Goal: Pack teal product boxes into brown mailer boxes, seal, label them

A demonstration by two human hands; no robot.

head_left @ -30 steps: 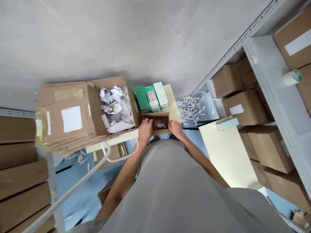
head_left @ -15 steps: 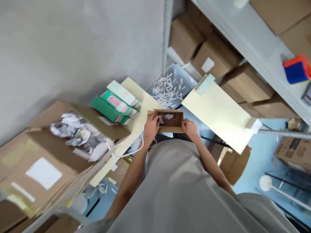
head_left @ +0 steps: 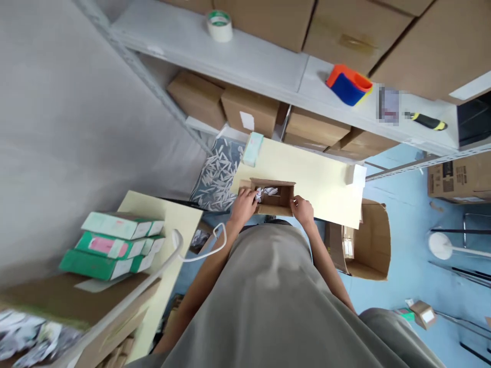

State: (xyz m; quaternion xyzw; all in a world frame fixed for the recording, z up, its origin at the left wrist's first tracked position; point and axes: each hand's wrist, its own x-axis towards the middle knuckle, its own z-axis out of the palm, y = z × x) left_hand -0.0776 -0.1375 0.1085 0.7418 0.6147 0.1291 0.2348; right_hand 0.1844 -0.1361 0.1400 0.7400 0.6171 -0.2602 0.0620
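Observation:
A small open cardboard box (head_left: 276, 210) is held level in front of my body, over the near edge of a pale yellow table. My left hand (head_left: 244, 205) grips its left end, with the fingers bent over the rim. The right end is gripped by my right hand (head_left: 302, 209), its thumb and fingers closed on the wall. Inside the box lies crumpled white paper (head_left: 270, 191), some of it close to my left fingertips. The bottom of the box is partly hidden by its walls.
The yellow table (head_left: 307, 163) carries a light green box (head_left: 253, 148) and a small white box (head_left: 356, 175). Green boxes (head_left: 103, 248) are stacked on another table at left. A shelf (head_left: 264, 64) with cartons runs behind; a large open carton (head_left: 370, 240) stands right.
My view and body have turned to the right. The cardboard box, still between both hands, has gone from the gap between the tables to the right-hand yellow table.

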